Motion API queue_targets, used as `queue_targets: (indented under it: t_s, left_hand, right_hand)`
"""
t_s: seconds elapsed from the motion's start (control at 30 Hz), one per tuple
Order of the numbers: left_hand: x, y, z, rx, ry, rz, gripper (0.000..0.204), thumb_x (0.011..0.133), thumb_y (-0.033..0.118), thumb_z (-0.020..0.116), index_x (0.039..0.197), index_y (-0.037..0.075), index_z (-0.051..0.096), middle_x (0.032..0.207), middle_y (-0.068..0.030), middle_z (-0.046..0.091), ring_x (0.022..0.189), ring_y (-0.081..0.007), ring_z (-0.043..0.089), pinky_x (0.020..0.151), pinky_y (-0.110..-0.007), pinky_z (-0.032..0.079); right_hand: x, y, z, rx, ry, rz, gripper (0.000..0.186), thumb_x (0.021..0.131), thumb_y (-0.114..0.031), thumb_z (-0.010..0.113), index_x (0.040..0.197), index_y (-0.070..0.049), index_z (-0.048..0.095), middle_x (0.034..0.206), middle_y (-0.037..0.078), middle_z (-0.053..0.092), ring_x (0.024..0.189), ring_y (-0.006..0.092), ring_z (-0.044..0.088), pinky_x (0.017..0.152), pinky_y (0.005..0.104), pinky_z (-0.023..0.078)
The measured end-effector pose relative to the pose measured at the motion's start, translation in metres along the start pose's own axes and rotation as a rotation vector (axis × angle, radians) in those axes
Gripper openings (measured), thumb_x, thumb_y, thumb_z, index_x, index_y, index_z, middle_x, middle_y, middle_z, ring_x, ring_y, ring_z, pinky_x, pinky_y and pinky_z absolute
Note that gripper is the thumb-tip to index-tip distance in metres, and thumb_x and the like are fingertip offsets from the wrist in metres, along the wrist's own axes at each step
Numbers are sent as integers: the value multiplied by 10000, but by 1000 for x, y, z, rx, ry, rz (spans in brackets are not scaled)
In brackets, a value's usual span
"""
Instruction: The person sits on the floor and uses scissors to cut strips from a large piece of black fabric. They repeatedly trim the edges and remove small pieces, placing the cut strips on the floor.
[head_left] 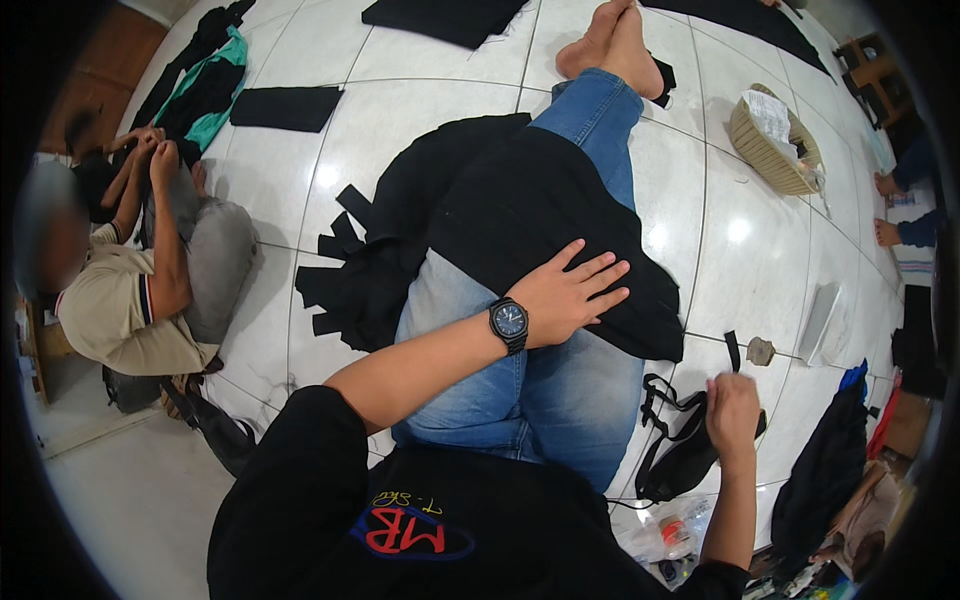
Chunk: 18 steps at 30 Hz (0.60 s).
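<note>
Narrow flat blk cloth strips [318,287] on glossy tile floor [365,125]; matte blk cloth [540,200], soft, wide, draped over denim lap [590,400]; L hand [560,300] flat on it, fingers spread, gripping nil; strappy blk bag [685,472] on floor; R hand [733,408] nearby, fingers curled, can't tell if holding short blk tab [732,350].

R hand [734,412] sl. blurred, grip unclear

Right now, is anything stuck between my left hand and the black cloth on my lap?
Nothing visible is: your left hand lies directly on the cloth, fingers spread. Your right hand is off to the right, out of the way.
</note>
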<state>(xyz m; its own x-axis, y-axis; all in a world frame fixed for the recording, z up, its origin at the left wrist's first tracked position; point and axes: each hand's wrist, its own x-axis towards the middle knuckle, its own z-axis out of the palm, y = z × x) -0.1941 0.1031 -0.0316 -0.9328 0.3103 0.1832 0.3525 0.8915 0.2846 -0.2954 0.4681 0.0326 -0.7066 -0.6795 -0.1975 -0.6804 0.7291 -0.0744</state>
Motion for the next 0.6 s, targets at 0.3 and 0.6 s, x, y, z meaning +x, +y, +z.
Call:
queue_targets:
  t_s: [0.3,0.6]
  left_hand:
    - [3,4,-15,15,-41,-11,553,959,383,624,1456,158,537,1591,-88,420,1493,-236,354,1233,-527,229]
    - [-6,-15,-17,109,-41,-52,555,984,421,574,1448,118,535,1530,-81,502,1459,-220,410,1239,-497,231]
  right_hand:
    - [-30,-1,2,1031,-551,554,435,1077,-316,483,768,-22,572,711,121,620,690,251,622,699,446,488]
    - [53,-87,-5,57,165,-57,184,958,-192,592,902,-17,584,887,178,596,881,382,563,805,484,421]
